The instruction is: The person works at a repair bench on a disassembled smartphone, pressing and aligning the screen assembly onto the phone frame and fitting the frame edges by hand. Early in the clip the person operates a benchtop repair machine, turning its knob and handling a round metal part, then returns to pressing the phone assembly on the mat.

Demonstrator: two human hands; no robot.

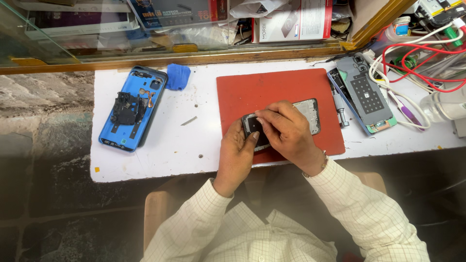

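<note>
Here the left hand (236, 153) pinches the phone (303, 114) at its lower-left end, its long axis running up-right under the right hand (286, 131), whose fingertips press together on it at frame centre.

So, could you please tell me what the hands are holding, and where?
Both hands grip the opened phone at its near end: left hand, right hand.

A white counter (160, 150) filled the middle of the frame, its surface scuffed and speckled. Along the top ran a wooden rail (194, 57), and above it a glass display case (58, 29) held stacked boxes. To the left and below, a rough stone floor (43, 160) in grey and dark patches lay in dimmer light. A brown wooden seat (155, 208) showed at the lower centre. Even light fell across the counter, casting soft shadows.
</note>
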